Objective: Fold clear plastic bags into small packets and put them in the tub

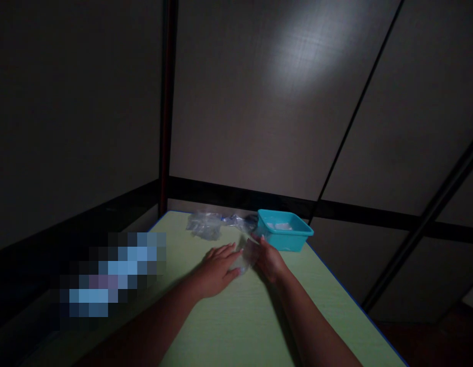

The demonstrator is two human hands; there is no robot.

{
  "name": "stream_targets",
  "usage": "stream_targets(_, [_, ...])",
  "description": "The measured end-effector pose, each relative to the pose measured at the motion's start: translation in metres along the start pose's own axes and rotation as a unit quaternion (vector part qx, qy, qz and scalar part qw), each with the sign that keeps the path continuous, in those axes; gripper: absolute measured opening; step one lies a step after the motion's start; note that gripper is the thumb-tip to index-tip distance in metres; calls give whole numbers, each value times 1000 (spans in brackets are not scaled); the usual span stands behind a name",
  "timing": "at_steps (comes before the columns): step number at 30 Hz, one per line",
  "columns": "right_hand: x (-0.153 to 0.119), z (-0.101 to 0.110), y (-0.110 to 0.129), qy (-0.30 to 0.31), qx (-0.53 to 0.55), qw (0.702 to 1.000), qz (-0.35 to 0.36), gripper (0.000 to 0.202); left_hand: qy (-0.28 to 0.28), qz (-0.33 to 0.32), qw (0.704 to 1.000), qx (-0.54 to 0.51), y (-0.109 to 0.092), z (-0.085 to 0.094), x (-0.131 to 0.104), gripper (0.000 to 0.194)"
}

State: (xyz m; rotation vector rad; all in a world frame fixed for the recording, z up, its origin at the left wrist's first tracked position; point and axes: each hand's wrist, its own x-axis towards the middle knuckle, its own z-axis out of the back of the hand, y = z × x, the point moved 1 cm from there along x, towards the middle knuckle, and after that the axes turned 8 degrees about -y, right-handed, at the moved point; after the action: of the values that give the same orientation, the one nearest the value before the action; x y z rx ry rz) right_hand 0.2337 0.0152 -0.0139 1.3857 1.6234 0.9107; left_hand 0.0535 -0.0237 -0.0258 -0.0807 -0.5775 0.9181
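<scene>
A small clear plastic bag [250, 253] is between my two hands, above the green table [236, 326]. My right hand [271, 261] grips the bag's right side, with its fingers partly hidden behind it. Spread fingers show on my left hand [218, 270], palm down at the bag's left edge. Just beyond my right hand stands a turquoise basket [288, 239] with some whitish clear items inside. A heap of clear plastic bags [205, 225] lies at the table's far left, beside another crumpled clear plastic piece [238, 221].
Dark panelled walls [244, 112] rise behind the table's far edge. A blurred-out blue patch [121, 272] covers the area left of my left forearm. The table's blue edge [347, 288] runs down the right side.
</scene>
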Motion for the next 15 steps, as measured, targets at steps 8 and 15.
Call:
stream_targets(8, [0,3,4,-52,-39,998,13,43,45,78,995,-37,16,-3,-2,64])
stream_targets(15, [10,17,0,-93,-74,992,38,44,95,-7,992,-83,14,-3,-7,55])
